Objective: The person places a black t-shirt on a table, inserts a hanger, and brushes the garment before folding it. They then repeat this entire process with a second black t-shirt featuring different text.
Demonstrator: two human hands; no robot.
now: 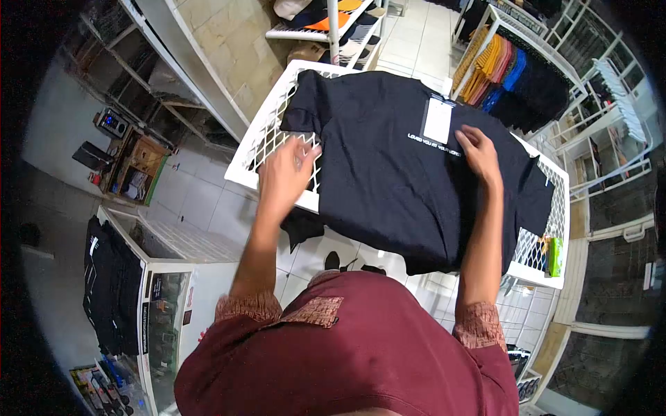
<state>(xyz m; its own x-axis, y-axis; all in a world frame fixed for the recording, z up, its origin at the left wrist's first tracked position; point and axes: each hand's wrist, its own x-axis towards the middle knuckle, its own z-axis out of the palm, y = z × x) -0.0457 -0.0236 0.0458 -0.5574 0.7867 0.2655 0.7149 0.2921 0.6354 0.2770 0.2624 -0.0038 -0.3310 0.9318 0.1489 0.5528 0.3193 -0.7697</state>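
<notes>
A black T-shirt (388, 173) lies spread out on a white wire-mesh table (239, 170), its lower edge hanging over the near side. White lettering runs across its chest, and a white hang tag (438, 121) lies just above the print. My left hand (286, 173) is beside the shirt's left edge, below the sleeve, with loosely bent fingers apart and nothing in them. Over the chest, right of the tag and the lettering, my right hand (480, 156) hovers or rests lightly, its fingers slightly bent and apart.
A green-and-yellow packet (554, 256) stands at the table's right corner. Behind are a rack of coloured garments (496, 62) and a shelf of caps (326, 31). To the left stands a glass display case (166, 305) with black shirts hung on it.
</notes>
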